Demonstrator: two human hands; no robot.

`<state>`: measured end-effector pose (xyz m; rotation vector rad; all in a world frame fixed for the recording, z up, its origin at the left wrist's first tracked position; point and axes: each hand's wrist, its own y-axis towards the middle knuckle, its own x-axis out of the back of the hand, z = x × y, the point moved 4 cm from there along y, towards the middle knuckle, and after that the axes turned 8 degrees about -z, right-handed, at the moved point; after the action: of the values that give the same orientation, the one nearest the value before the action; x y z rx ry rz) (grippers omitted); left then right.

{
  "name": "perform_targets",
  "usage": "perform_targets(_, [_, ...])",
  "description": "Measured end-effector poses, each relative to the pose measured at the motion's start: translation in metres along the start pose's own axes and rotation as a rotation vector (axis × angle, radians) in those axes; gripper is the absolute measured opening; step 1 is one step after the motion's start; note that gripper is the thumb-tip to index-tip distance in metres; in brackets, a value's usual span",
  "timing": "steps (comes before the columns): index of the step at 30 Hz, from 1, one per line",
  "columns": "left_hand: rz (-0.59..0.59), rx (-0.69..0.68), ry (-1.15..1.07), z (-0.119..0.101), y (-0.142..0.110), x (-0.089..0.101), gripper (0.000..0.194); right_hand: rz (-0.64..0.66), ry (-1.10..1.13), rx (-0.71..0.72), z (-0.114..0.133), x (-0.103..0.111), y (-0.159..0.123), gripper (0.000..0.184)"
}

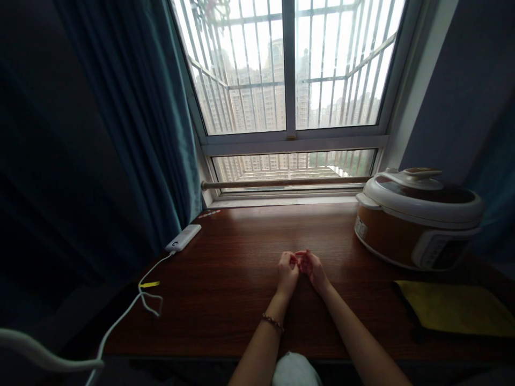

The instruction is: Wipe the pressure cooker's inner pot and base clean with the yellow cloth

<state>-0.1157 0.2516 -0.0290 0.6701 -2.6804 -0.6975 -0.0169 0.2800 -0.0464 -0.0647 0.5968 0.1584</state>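
Near the middle of the brown wooden table (225,305), my left hand (287,273) and my right hand (314,269) meet at the fingertips. The left one is closed, its fingers curled inward toward the other palm. My right hand is turned partly palm-up, with its fingers bent in and touching the left fingers. Whatever lies between the fingertips, if anything, is too small and dark to make out. A beaded bracelet (272,323) circles my left wrist.
On the right stands a white and brown electric cooker (418,220), with a yellow-green cloth-like sheet (458,310) in front. A white power bank (184,238) with a white cable (120,320) lies left, near a yellow strip (150,284) and blue curtain (132,118). The barred window (290,107) is behind.
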Motion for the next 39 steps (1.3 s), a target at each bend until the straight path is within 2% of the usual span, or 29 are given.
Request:
perform_targets(17, [0.042, 0.116, -0.022, 0.003, -0.0006, 0.0002, 0.009, 0.01, 0.021, 0.016, 0.001, 0.0, -0.0002, 0.043])
perform_targets(27, [0.046, 0.174, 0.023, 0.0036, -0.0015, 0.0016, 0.02, 0.019, 0.011, 0.012, -0.0016, 0.0018, 0.0011, 0.045])
perform_targets(39, [0.006, 0.16, 0.219, 0.0009, -0.0013, 0.0053, 0.039, 0.024, -0.017, 0.003, -0.0052, 0.0033, 0.0027, 0.044])
